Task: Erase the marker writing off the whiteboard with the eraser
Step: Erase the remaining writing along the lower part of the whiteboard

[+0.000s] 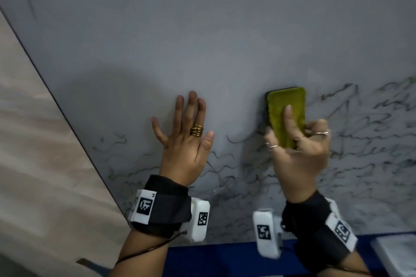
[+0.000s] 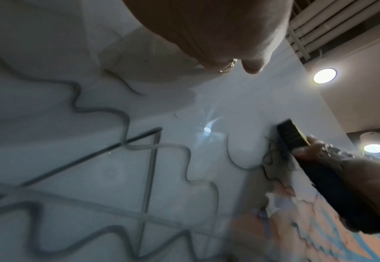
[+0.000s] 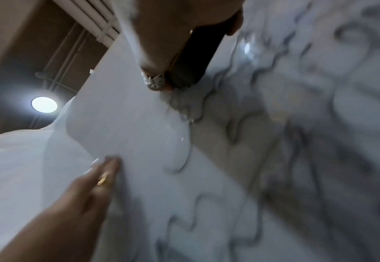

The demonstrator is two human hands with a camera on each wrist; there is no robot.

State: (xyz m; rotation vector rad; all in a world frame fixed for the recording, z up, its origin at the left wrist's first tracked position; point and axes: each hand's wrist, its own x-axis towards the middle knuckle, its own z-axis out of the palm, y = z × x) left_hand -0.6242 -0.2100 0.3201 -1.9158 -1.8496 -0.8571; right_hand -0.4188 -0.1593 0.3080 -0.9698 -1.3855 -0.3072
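Head view faces the whiteboard (image 1: pixel 202 40) squarely; both wrist views skim up it (very close), sharing its scribbles (image 2: pixel 76 109).

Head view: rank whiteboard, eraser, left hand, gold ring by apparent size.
1. whiteboard, fills most of the frame.
2. left hand, spread flat on the board.
3. eraser, yellow-green, partly covered by the right hand, so its rank against the left hand is unsure.
4. gold ring, smallest.

left hand (image 1: pixel 183 139) flat, fingers straight and spread; right hand (image 1: pixel 297 144) raised, fingers curled in a grip
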